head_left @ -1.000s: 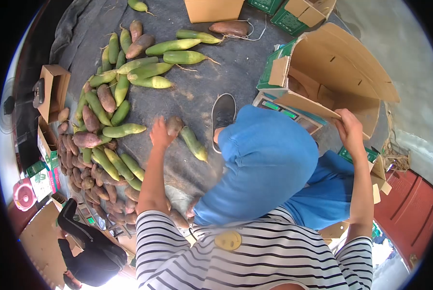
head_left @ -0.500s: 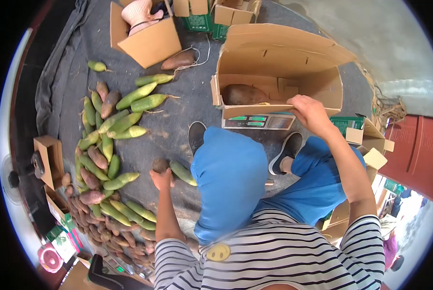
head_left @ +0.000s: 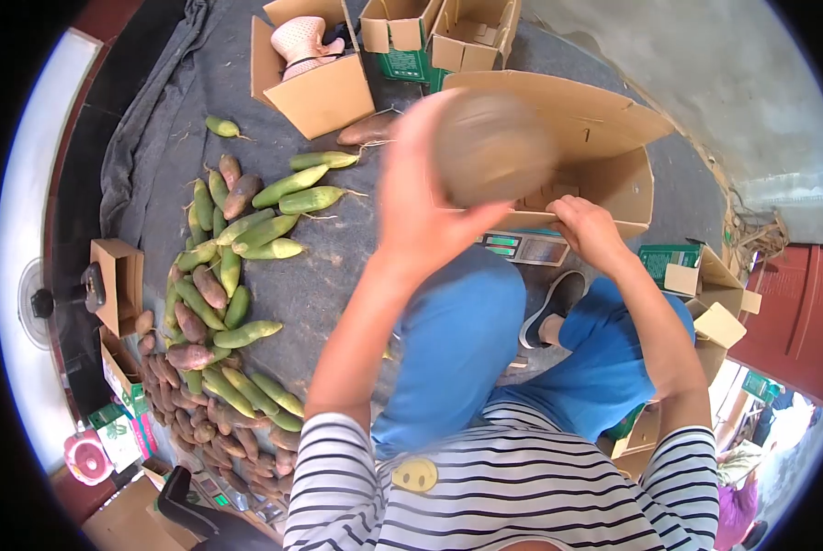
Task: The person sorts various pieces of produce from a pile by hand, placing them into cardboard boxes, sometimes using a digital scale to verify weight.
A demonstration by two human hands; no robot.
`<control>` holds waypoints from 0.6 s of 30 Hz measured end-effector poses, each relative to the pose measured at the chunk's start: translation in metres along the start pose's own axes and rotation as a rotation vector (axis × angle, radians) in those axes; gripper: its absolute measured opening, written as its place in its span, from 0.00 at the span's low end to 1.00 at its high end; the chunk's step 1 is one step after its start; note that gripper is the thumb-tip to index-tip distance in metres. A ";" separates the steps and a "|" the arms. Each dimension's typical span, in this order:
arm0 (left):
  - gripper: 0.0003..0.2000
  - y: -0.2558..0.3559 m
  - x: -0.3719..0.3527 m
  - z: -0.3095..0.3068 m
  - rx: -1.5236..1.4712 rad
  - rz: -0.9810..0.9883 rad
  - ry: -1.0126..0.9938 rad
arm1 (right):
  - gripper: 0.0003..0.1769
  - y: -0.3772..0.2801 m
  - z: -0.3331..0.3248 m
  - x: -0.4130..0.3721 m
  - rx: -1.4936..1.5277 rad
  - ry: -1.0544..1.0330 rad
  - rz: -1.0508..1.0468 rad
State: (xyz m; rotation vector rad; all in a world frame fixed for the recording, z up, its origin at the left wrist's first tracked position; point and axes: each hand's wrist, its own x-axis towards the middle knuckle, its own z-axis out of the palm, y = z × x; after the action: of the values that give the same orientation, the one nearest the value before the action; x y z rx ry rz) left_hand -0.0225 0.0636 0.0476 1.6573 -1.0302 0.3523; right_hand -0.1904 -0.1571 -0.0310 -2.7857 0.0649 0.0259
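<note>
My left hand (head_left: 416,197) is raised in front of the open cardboard box (head_left: 614,193), its fingers wrapped round a large brown root vegetable (head_left: 496,151). Motion smears both, and the vegetable covers the box's left side and part of its inside. At the box's near rim, my right hand (head_left: 588,230) pinches the cardboard edge. Beneath the box is a scale (head_left: 526,248) with lit green displays, partly hidden by my knee and left arm.
Green radishes (head_left: 274,248) and reddish-brown roots (head_left: 209,286) lie heaped on the dark ground sheet (head_left: 320,298). Smaller brown roots (head_left: 237,445) form a pile nearer me. A box with a pink hat (head_left: 324,96) stands at the back; another person (head_left: 738,500) is at far right.
My left hand has lifted the brown root vegetable from the ground and carried it up and right to the box. My right hand still grips the rim. The view has shifted slightly.
</note>
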 end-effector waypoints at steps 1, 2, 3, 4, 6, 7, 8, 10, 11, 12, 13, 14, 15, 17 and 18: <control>0.41 0.000 0.013 0.023 -0.040 -0.006 -0.105 | 0.10 -0.001 -0.001 -0.001 -0.001 -0.002 0.000; 0.40 -0.001 0.021 0.041 -0.013 -0.001 -0.236 | 0.10 -0.002 -0.001 -0.001 -0.001 -0.006 0.000; 0.39 -0.006 0.025 0.056 0.014 -0.001 -0.367 | 0.10 -0.001 0.001 -0.001 -0.023 0.035 -0.019; 0.39 -0.014 0.023 0.067 0.057 0.011 -0.491 | 0.10 0.002 0.004 -0.002 -0.042 0.070 -0.038; 0.39 -0.017 0.021 0.055 0.010 -0.025 -0.430 | 0.10 0.004 0.008 -0.006 -0.035 0.065 -0.058; 0.37 -0.019 0.018 0.038 -0.046 -0.162 -0.401 | 0.11 0.005 0.007 -0.005 -0.005 0.031 -0.055; 0.33 -0.035 0.008 0.022 -0.031 -0.158 -0.269 | 0.11 0.003 0.006 -0.004 0.021 0.007 -0.051; 0.26 -0.074 -0.031 -0.021 0.100 -0.394 -0.151 | 0.11 -0.001 0.005 -0.005 0.015 0.006 -0.063; 0.23 -0.093 -0.061 -0.043 0.061 -0.551 -0.089 | 0.10 -0.002 0.003 -0.005 0.014 0.007 -0.066; 0.22 -0.125 -0.107 -0.064 0.313 -0.568 -0.073 | 0.10 -0.002 0.002 -0.005 0.011 0.008 -0.071; 0.23 -0.146 -0.155 -0.085 0.426 -0.678 -0.147 | 0.10 -0.002 0.002 -0.006 0.010 0.004 -0.070; 0.27 -0.166 -0.217 -0.100 0.508 -0.837 -0.125 | 0.10 -0.002 0.003 -0.007 0.009 -0.008 -0.063; 0.30 -0.158 -0.256 -0.110 0.622 -1.003 -0.229 | 0.10 -0.002 0.004 -0.008 0.005 -0.022 -0.055; 0.36 -0.164 -0.345 -0.115 0.691 -1.309 -0.288 | 0.11 -0.003 0.004 -0.005 0.006 -0.032 -0.046; 0.37 -0.155 -0.374 -0.113 0.672 -1.487 -0.324 | 0.11 -0.005 0.004 -0.006 0.014 -0.035 -0.044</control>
State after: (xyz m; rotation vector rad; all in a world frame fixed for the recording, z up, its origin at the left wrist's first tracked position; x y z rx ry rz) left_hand -0.0885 0.3353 -0.2667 2.6427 0.3779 -0.6516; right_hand -0.1966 -0.1505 -0.0331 -2.7706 -0.0050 0.0625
